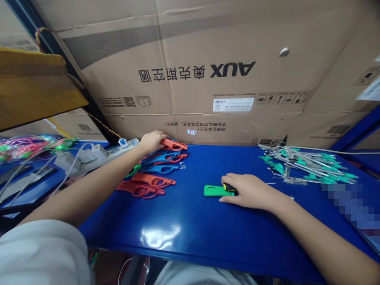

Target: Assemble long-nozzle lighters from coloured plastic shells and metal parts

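Note:
At the back left of the blue table, my left hand (152, 141) is closed around the rear of an orange lighter casing (175, 145). Beneath and in front of it lie more lighter casings: blue ones (162, 169) and red-orange ones (154, 180), each with a trigger loop. My right hand (247, 190) rests at the middle right, its fingers wrapped round a screwdriver (228, 187) with a yellow and black handle. A thin shaft shows on the hand's far side. Under these fingers lies a green casing (212, 190), partly covered by the hand.
A pile of metal rods with green parts (308, 164) lies at the right. Small pale bits (182, 166) lie by the casings. A large cardboard box (192, 91) stands behind the table (202, 229). On the left are a power strip (118, 150) with cables and a yellow bin (38, 87).

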Demonstrator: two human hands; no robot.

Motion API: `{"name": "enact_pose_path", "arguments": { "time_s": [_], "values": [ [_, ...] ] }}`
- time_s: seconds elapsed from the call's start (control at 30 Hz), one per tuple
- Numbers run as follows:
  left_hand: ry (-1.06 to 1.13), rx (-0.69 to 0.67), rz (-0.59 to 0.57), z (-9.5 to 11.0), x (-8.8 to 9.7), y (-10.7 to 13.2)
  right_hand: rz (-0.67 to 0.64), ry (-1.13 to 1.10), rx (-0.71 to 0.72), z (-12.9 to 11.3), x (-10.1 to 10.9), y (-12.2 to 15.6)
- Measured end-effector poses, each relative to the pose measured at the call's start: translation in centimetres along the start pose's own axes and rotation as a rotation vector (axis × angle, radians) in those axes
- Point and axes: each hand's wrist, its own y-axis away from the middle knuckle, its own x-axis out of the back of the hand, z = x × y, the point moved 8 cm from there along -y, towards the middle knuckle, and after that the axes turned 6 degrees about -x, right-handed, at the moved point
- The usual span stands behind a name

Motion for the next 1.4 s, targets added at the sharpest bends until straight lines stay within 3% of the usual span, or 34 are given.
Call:
{"name": "enact_pose_path", "arguments": {
  "time_s": [0.2,0.43,0.57,0.67,0.83,0.97,1.13,1.3,1.4],
  "values": [
    [0.137,0.101,-0.123,-3.0,0.2,-0.2,-0.085,-0.059,-0.005,0.5,0.3,0.8],
    [0.224,0.105,-0.178,-3.8,-0.2,0.3,-0.171,0.033,0.024,-0.2,1.4,1.0],
    [0.260,0.116,-0.148,-4.4,-0.5,0.5,-0.051,0.106,0.072,0.2,4.0,-1.8],
    [0.274,0.124,-0.121,-4.9,-0.5,0.7,0.054,0.183,-0.023,2.5,5.6,-5.3],
    [0.284,0.125,-0.088,-4.9,-0.5,1.1,0.085,0.241,-0.148,6.2,5.0,-10.7],
    [0.257,0.158,-0.049,-4.7,-0.4,1.5,0.121,0.291,-0.214,7.3,4.5,-12.6],
    [0.256,0.170,0.014,-4.3,0.3,2.5,0.237,0.307,-0.263,6.5,4.9,-11.2],
    [0.298,0.195,0.117,-3.9,2.2,3.8,0.285,0.281,-0.236,4.8,4.6,-6.5],
    [0.358,0.190,0.194,-2.4,3.6,4.2,0.279,0.262,-0.184,4.4,4.4,-3.4]
  ]
}}
